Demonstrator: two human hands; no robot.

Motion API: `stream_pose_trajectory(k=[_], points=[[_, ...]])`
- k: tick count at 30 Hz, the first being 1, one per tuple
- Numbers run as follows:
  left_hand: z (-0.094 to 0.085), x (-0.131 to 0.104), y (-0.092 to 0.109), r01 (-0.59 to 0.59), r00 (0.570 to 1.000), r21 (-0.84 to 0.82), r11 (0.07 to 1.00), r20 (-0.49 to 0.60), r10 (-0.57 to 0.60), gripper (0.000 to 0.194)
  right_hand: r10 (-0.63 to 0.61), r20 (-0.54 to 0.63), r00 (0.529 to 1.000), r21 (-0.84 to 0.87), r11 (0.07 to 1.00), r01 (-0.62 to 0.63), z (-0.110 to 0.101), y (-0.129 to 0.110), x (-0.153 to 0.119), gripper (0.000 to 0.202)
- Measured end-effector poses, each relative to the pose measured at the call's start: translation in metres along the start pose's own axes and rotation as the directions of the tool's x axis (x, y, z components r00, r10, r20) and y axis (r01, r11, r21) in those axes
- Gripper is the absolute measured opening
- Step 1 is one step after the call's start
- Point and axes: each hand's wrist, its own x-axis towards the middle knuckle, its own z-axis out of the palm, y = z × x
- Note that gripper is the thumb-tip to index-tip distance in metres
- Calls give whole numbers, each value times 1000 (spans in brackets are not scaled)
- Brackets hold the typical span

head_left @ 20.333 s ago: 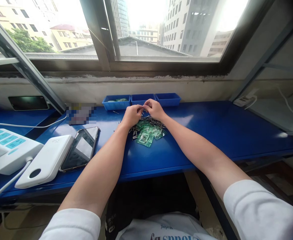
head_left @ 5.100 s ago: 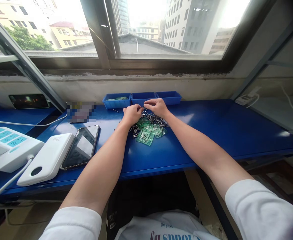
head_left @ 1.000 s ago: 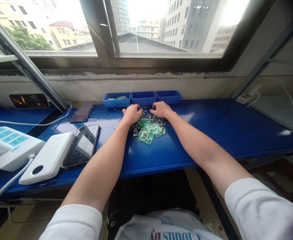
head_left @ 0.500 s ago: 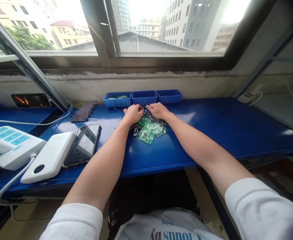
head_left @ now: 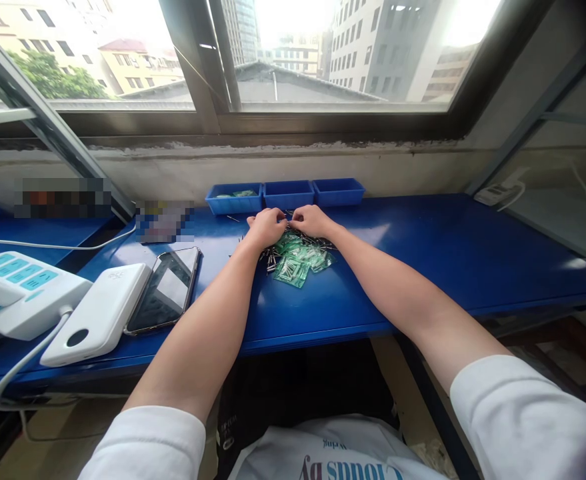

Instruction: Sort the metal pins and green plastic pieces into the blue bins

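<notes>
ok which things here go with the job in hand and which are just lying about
Likely job things:
slim dark metal pins, by the left hand and right hand
clear green plastic packets
three blue plastic bins

Seemingly just lying about:
white oblong plastic power bank
black rectangular glass phone
white power strip with blue sockets

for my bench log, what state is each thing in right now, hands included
Green packets, piled, pale pieces inside
Loose pins, scattered around the packets
Left hand, curled at pins, hold unclear
Right hand, curled over pins, hold unclear
Left bin, open, holding green packets
Middle bin, open
Right bin, open
Phone, face up, screen dark with reflections
Power bank, lying flat
Power strip, sockets up
</notes>
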Motion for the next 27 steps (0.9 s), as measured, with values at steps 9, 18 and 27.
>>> stream_pose_trajectory(k=[9,18,27], points=[[-3,-1,3,-64,996,-113,991,-75,56,30,183,-111,977,653,754,-67,-8,1,6,26],[1,2,-2,-211,954,-302,930,-272,128,19,287,-108,952,772,628,-102,-9,-4,6,30],[-1,0,1,-194,956,-270,943,-270,119,20,325,-160,932,734,670,-108,-11,-11,3,36]])
